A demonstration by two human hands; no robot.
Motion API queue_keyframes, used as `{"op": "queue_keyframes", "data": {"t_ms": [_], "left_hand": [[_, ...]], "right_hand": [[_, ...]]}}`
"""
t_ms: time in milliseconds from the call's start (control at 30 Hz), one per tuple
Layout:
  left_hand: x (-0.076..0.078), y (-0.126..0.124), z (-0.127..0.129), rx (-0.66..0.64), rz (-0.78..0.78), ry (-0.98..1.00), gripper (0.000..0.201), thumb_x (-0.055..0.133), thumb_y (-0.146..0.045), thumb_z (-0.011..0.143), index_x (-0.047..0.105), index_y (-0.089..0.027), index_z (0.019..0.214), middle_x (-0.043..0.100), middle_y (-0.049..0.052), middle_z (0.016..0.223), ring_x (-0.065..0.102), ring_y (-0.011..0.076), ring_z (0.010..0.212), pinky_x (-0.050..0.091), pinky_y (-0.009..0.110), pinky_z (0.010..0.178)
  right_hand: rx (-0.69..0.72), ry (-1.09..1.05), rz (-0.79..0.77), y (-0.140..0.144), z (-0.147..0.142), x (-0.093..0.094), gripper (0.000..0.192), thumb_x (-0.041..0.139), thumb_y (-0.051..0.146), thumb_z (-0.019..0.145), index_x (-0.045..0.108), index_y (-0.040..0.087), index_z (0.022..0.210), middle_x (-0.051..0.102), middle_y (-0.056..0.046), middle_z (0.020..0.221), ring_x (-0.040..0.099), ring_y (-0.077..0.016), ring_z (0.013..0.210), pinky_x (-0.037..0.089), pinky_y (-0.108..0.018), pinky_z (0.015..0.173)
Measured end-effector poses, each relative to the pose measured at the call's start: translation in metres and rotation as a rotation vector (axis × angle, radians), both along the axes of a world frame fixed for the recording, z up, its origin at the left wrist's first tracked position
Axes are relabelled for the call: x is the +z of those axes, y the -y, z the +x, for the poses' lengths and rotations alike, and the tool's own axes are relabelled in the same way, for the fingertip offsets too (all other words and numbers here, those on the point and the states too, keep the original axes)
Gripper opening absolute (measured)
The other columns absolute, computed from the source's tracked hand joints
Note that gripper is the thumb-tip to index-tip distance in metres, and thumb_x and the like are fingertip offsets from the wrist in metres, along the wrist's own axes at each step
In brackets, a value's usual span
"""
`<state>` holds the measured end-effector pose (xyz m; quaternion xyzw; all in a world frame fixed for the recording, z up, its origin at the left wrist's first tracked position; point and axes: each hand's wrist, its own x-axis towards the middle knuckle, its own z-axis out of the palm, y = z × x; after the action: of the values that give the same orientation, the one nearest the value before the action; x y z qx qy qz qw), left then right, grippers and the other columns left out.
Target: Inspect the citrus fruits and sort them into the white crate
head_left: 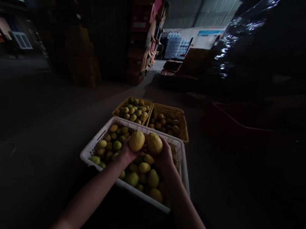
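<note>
My left hand [128, 154] is closed around a round yellow fruit [136, 141]. Beside it, my right hand [165, 157] grips another yellow fruit [154, 144] with a slightly bumpy skin. Both fruits are held up close together over a white plastic crate [99, 123] with slotted sides. Loose green and yellow fruits [144, 168] lie inside it, below and around my hands. Whether they are guavas, lemons or another kind I cannot tell in the dim light. My fingertips are partly hidden behind the fruits.
Behind the white crate stand two yellow crates, the left one [115, 111] and the right one [185, 129], both holding similar fruit. A dark red bin [229, 117] is at the right. Stacked cardboard boxes [138, 50] rise ahead. Plastic-wrapped goods [227, 46] stand at the right.
</note>
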<state>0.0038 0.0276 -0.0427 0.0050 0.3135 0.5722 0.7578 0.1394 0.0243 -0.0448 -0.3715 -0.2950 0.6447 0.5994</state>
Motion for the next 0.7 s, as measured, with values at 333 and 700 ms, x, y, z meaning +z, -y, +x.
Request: {"op": "queue_keyframes", "data": {"t_ms": [333,700], "left_hand": [[0.005,0.000,-0.008,0.052,0.005,0.133,0.025,0.060,-0.037,0.087,0.062,-0.018,0.104,0.068,0.004,0.081,0.066,0.0167,0.073,0.055,0.025,0.063],[0.014,0.015,-0.006,-0.040,0.052,0.083,0.035,0.047,-0.037,0.090,0.063,-0.029,0.120,0.075,0.007,0.090,0.066,0.0213,0.066,0.054,0.035,0.069]], "right_hand": [[-0.142,0.048,0.090,0.010,0.005,-0.003,0.042,0.078,0.012,0.058,0.066,0.028,0.094,0.072,0.002,0.098,0.068,-0.0197,0.097,0.061,-0.028,0.073],[0.003,-0.080,-0.132,-0.014,0.000,-0.010,0.020,0.068,0.041,0.072,0.064,0.024,0.083,0.071,-0.001,0.066,0.073,-0.0260,0.083,0.063,-0.038,0.066]]}}
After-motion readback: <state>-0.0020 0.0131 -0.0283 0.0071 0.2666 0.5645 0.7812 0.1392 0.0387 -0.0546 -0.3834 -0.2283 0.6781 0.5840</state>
